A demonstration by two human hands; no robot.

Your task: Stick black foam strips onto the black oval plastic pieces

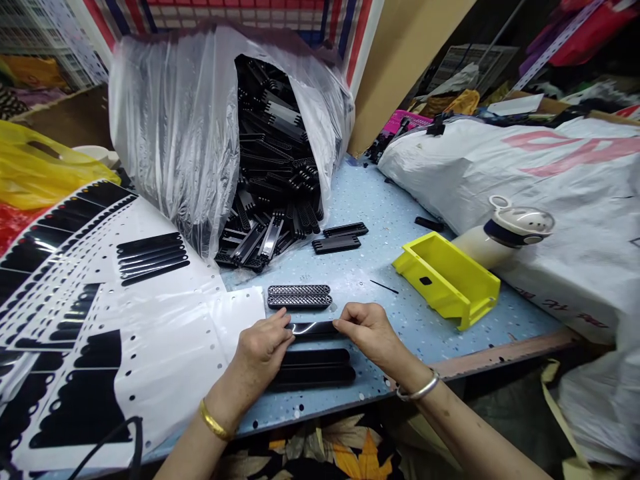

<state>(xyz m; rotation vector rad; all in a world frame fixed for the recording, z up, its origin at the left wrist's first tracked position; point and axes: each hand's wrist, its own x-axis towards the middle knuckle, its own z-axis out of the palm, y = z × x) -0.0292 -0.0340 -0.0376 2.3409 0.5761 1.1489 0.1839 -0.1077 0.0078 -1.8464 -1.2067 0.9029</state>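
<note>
A glossy black strip lies crosswise between my two hands, low over the blue table. My right hand pinches its right end between thumb and curled fingers. At the left end my left hand has its fingers pressed together on the strip. Just beyond are black pieces with a diamond-textured face, side by side. Nearer to me, two long smooth black pieces lie parallel, their left ends partly behind my left hand. White backing sheets with black adhesive-looking strips spread to the left.
A clear plastic bag spills many black slotted pieces at the back. Two more pieces lie in front. A yellow bin and a white bottle stand right, beside a large white sack. A thin black stick lies mid-table.
</note>
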